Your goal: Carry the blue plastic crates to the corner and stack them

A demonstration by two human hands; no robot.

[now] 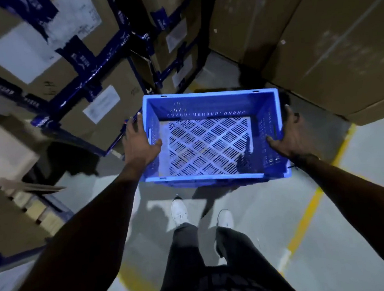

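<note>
I hold one blue plastic crate [208, 101] in front of me, above the grey floor. It is empty, with slotted walls and a lattice bottom that the floor shows through. My left hand [138, 141] grips its left wall, thumb hooked inside over the rim. My right hand [289, 133] grips the right wall the same way. Dark blue below the near rim may be a second crate underneath; I cannot tell.
Tall stacks of cardboard boxes [103, 107] bound with blue tape close in on the left and far side. Plain large cartons [331, 45] stand at the right. A narrow gap of floor [217, 72] lies between them. A yellow floor line [310, 211] runs at the right. My white shoes [179, 211] stand below the crate.
</note>
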